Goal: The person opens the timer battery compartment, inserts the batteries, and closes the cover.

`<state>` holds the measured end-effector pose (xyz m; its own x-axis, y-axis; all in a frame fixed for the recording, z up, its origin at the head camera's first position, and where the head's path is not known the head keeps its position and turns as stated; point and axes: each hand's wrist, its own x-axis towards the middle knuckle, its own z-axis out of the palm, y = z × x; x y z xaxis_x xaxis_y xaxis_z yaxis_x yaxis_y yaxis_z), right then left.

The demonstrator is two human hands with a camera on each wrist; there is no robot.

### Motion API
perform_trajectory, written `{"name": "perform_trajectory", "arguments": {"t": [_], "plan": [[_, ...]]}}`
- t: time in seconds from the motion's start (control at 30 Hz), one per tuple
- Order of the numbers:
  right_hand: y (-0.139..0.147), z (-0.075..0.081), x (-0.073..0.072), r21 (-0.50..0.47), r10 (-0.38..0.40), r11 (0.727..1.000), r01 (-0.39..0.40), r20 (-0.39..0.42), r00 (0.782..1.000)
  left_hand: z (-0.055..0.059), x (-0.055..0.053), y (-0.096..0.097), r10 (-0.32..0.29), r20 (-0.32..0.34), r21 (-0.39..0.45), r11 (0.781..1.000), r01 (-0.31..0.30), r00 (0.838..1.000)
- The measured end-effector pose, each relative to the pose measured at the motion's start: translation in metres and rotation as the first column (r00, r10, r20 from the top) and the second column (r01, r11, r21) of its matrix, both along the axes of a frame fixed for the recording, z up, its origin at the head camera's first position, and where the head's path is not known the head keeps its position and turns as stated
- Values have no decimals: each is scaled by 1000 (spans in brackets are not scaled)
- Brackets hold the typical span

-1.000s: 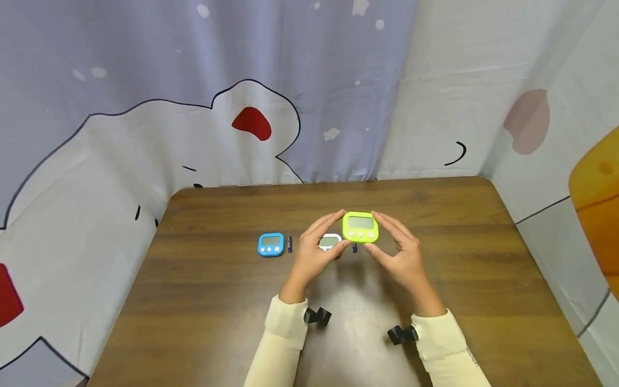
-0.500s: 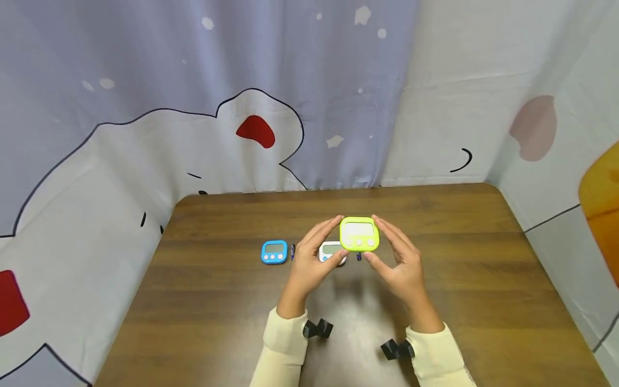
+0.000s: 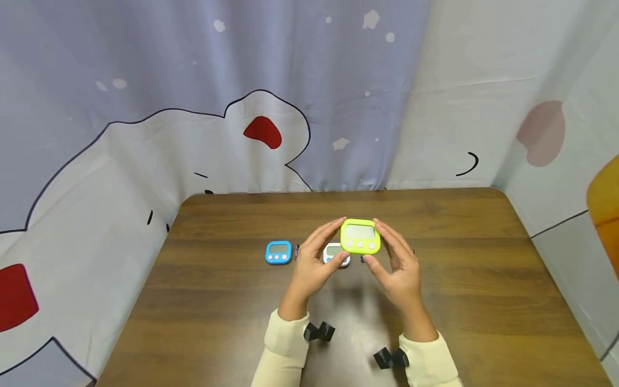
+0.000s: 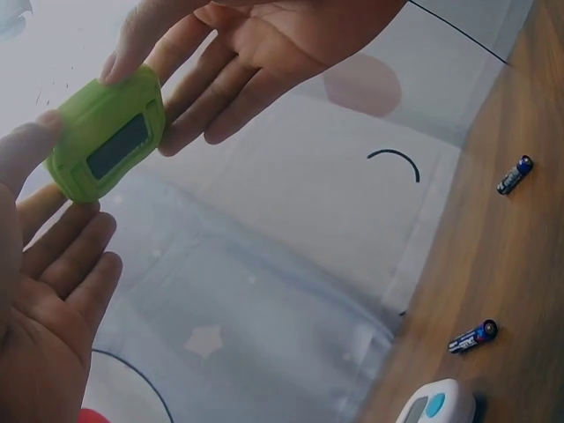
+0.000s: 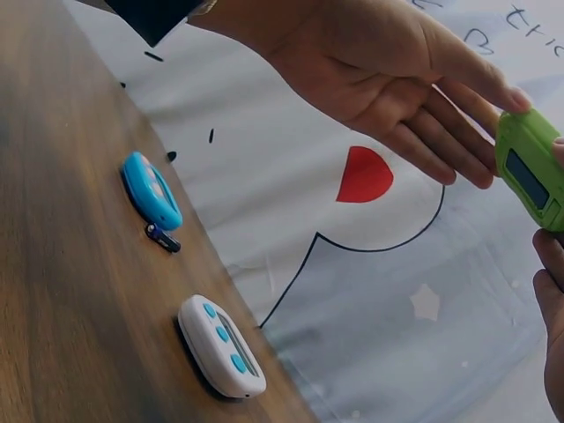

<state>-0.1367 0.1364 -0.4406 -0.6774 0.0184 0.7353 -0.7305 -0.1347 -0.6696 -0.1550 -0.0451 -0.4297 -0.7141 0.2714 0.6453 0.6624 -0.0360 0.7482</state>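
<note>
Above the table, both hands hold a lime-green digital timer [image 3: 360,236] by its two sides, its screen and row of buttons facing the head camera. My left hand [image 3: 309,271] pinches one side between thumb and fingertips, and my right hand [image 3: 403,274] pinches the other in the same way. The wrist views show the timer [image 4: 110,132] clear of the tabletop. Beyond the left hand lies a white timer [image 5: 220,348] with blue buttons, partly covered by that hand in the head view.
A blue timer [image 3: 278,252] lies to the left on the wooden table [image 3: 217,301], with a small battery [image 5: 163,238] beside it. The left wrist view shows a battery [image 4: 473,337] near the white timer and another battery [image 4: 515,175] farther off. A printed curtain [image 3: 338,80] hangs behind the table.
The grip on the green timer stays the same. The head view has shifted slightly, and the right forearm has moved a little inward. The glare on the timer's screen has come and faded.
</note>
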Motion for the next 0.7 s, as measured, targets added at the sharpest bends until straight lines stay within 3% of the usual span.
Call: {"name": "perform_trajectory", "arguments": {"t": [0.2,0.3,0.47,0.7], "plan": [[-2,2,1,3,3,1000,-3,-10,1000,-4,1,0,9,13,-13,1000,-9,1000],[-3,3,2,-1,3,1000,-3,-6,1000,-13,-2,0,80,-30,-64,995,-82,996],[-3,-1,1,-3,3,1000,-3,-3,1000,-22,-3,0,191,-108,-135,970,-205,976],[0,-22,-5,-6,2,1000,-2,43,999,-20,-4,3,121,-97,-63,990,-127,988]]}}
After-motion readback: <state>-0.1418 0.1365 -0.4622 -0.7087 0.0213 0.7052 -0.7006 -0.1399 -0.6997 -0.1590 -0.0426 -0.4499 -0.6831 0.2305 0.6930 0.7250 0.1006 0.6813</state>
